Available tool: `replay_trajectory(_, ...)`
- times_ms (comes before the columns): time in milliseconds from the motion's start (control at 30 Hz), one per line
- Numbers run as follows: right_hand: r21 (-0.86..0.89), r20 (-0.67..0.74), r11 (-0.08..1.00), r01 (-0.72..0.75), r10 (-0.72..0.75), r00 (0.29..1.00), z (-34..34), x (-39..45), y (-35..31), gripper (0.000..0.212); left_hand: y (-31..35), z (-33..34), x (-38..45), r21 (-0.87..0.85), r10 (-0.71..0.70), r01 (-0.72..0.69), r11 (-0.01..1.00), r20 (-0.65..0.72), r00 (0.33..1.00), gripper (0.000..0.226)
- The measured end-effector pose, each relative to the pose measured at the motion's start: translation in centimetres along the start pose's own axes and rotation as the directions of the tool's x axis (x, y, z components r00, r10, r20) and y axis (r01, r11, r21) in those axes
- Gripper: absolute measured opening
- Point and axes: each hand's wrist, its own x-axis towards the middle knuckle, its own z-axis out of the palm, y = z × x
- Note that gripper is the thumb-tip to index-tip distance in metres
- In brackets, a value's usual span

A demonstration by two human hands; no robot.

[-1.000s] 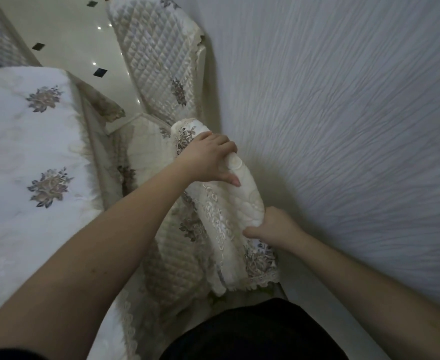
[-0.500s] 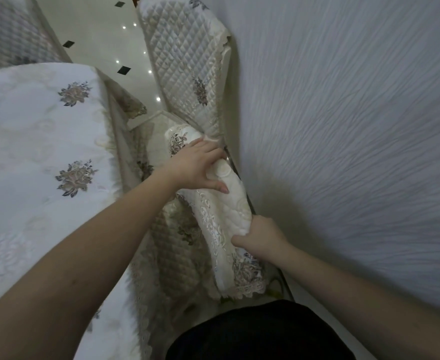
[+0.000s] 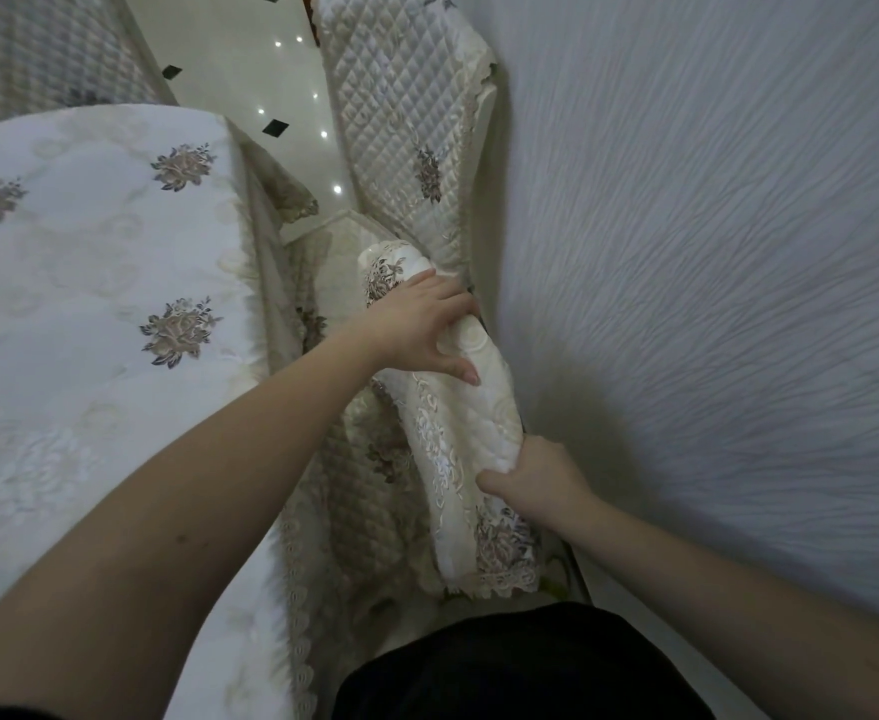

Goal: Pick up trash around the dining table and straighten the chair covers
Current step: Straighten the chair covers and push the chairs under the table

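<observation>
Head view: we see the cream quilted chair cover with floral lace trim [image 3: 458, 439] draped over the chair's top edge, beside the grey textured wall [image 3: 713, 304]. Our left hand [image 3: 422, 330] clasps it at 12 o'clock; our right hand [image 3: 536, 478] pinches it at 5 o'clock. At 9 o'clock lies the desk under a white floral-embroidered cloth [image 3: 89, 283].
</observation>
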Motion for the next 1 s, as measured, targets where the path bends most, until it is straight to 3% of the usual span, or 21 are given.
replay_trajectory(433, 0.044, 0.004, 0.999, -0.014, 0.014, 1.0, 2.2, -1.2, 0.0, 0.023, 0.4, 0.2, -1.8, -0.046, 0.047, -0.048, 0.998, -0.019, 0.999, 0.082)
replay_trajectory(667, 0.028, 0.042, 1.0, 0.002, -0.003, 0.999, 2.0, 0.0, -1.9, 0.023, -0.7, -0.9, -2.5, -0.012, -0.079, 0.08, 0.997, 0.055, 0.995, 0.087)
replay_trajectory(1000, 0.007, 0.002, 1.0, -0.017, 0.017, 1.0, 2.3, 0.8, -2.3, 0.037, -0.3, -0.2, -3.8, -0.118, -0.227, 0.237, 0.964, 0.091, 0.97, 0.083)
